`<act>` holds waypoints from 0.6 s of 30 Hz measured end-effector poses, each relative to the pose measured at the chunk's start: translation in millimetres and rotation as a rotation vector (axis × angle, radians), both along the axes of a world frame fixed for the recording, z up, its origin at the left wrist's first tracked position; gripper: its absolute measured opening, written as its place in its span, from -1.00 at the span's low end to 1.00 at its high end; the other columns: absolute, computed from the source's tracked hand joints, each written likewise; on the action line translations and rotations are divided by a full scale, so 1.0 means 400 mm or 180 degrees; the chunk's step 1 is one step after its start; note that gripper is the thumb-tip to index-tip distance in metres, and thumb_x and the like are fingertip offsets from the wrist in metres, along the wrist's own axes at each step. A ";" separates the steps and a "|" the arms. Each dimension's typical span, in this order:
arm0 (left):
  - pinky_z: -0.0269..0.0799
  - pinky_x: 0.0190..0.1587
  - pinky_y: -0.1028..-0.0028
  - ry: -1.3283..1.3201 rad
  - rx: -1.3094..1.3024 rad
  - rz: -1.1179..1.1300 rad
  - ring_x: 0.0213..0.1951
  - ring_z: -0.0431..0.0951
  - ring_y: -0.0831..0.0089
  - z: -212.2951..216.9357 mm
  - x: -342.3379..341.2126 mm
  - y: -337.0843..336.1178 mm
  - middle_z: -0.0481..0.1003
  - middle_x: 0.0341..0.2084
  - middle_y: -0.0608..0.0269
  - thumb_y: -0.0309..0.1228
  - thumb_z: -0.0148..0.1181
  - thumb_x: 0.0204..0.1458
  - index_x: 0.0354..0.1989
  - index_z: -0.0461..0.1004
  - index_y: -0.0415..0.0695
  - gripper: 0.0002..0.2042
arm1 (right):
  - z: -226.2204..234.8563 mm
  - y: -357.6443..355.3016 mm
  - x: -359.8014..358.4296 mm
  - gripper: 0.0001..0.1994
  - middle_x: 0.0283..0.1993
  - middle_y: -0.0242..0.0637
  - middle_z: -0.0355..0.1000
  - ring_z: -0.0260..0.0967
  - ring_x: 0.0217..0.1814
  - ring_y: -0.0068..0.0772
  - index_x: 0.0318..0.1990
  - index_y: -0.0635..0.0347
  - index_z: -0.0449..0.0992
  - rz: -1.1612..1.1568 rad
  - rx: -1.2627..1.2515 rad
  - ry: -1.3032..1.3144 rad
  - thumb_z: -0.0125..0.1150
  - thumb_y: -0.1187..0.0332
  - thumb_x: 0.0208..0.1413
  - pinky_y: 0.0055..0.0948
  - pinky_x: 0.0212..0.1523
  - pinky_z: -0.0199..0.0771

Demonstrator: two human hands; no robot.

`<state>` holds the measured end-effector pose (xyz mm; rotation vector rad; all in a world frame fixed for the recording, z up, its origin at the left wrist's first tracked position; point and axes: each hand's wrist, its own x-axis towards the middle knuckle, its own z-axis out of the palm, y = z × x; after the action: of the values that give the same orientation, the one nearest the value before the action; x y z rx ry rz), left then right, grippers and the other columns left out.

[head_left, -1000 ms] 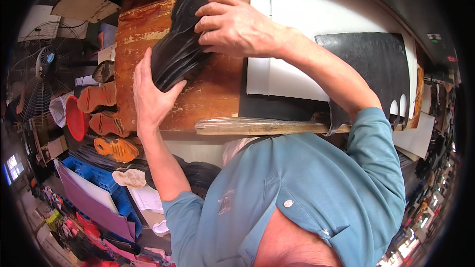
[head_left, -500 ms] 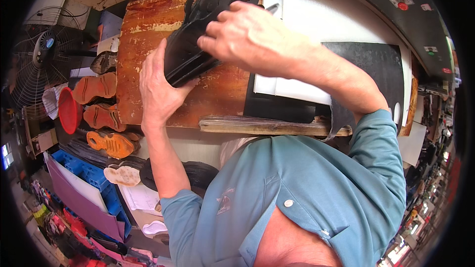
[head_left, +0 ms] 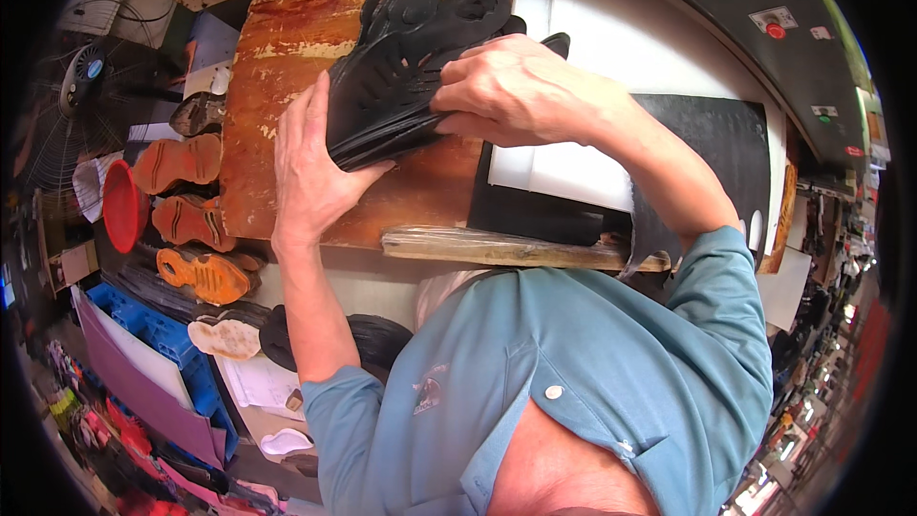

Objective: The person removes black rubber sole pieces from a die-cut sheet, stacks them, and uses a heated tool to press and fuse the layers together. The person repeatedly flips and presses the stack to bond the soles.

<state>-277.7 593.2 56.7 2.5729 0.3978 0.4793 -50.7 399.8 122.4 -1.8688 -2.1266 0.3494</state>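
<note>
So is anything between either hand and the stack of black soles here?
Nothing visible. The left hand presses its palm against the stack of black soles from the left, and the right hand grips it from the right, above the brown workbench.

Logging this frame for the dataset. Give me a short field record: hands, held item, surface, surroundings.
left hand: left hand flat against the near end of the stack
right hand: right hand gripping the stack from the top
held item: stack of black shoe soles, treaded, tilted above the bench
surface: worn brown workbench
right of it: black rubber sheet
left side: orange soles, red bowl, fan
</note>
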 end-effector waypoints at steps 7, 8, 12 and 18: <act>0.29 0.43 0.02 0.0108 -0.0119 0.0070 0.36 0.37 -0.12 0.008 0.001 0.006 0.37 0.35 -0.09 -0.34 0.73 -0.29 0.58 0.15 -0.17 0.16 | -0.013 0.022 -0.007 -0.84 -0.31 -0.30 0.50 0.57 -0.15 -0.22 -0.21 0.12 0.65 0.0463 0.0907 -0.0805 0.35 0.27 0.16 -0.22 -0.14 0.57; 0.30 0.42 0.02 0.0062 -0.0141 0.0047 0.35 0.38 -0.12 0.008 0.000 0.006 0.38 0.34 -0.09 -0.35 0.73 -0.28 0.57 0.16 -0.17 0.15 | -0.007 0.021 -0.008 -0.86 -0.36 -0.38 0.46 0.56 -0.21 -0.30 -0.24 0.08 0.63 0.0507 0.1094 -0.0864 0.34 0.26 0.11 -0.26 -0.16 0.55; 0.35 0.42 0.07 0.0043 -0.0242 0.0028 0.34 0.42 -0.09 0.012 -0.002 0.002 0.39 0.34 -0.07 -0.41 0.71 -0.28 0.58 0.19 -0.12 0.13 | 0.063 0.004 0.007 -0.86 -0.37 -0.37 0.49 0.56 -0.27 -0.21 -0.24 0.10 0.65 0.0366 0.0479 -0.0669 0.38 0.30 0.10 -0.22 -0.17 0.55; 0.44 0.37 0.13 -0.0122 -0.0408 -0.0169 0.29 0.51 -0.02 0.012 0.003 -0.005 0.48 0.28 0.01 -0.55 0.62 -0.21 0.52 0.34 -0.03 -0.03 | 0.159 0.003 0.058 -0.83 -0.41 -0.25 0.49 0.54 -0.31 -0.07 -0.26 0.23 0.67 0.0317 0.0462 -0.0292 0.48 0.34 0.09 -0.13 -0.26 0.55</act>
<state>-276.5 591.1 61.5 2.4404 0.3349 0.4678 -27.5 401.2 186.1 -1.7338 -2.2453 0.1282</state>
